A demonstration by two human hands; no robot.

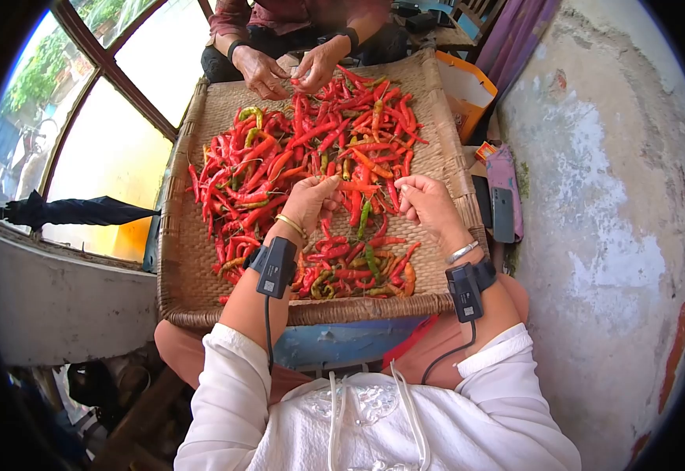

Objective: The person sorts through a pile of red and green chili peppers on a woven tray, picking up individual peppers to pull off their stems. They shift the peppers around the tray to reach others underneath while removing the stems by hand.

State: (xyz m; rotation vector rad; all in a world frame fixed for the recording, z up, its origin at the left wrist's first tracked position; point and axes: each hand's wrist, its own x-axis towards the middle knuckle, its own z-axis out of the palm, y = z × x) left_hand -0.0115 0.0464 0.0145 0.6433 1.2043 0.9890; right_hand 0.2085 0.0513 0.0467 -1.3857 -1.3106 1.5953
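"Over the woven tray (303, 315), what did the left hand (311, 202) have?"

"A red chilli (359, 187). Thumb and fingers were clamped on one end, and the rest pointed across toward the right hand (427, 206), above the chilli heap (268, 169)."

"And the right hand, was it gripping anything?"

"Its thumb and forefinger were drawn together, just beside the free end of that chilli. I couldn't tell whether some small bit was pinched between them."

"What lay below?"

"Mostly red chillies, spread loosely, with a few green ones. One green chilli (371, 261) lay in the part of the heap nearer the wearer, between the two forearms."

"Anyone else there?"

"A co-worker (299, 17) sat at the far edge. Both of that person's hands (291, 72) were close together over the tray, fingertips meeting at a small red piece (295, 82)."

"And round about?"

"A folded dark umbrella (83, 212) lay out to the left, by the window. A phone (502, 214) rested near the tray's right side, against a pink pouch (505, 173), with the patchy wall (601, 220) beyond. Each of the wearer's wrists bore a bracelet and a strapped black device."
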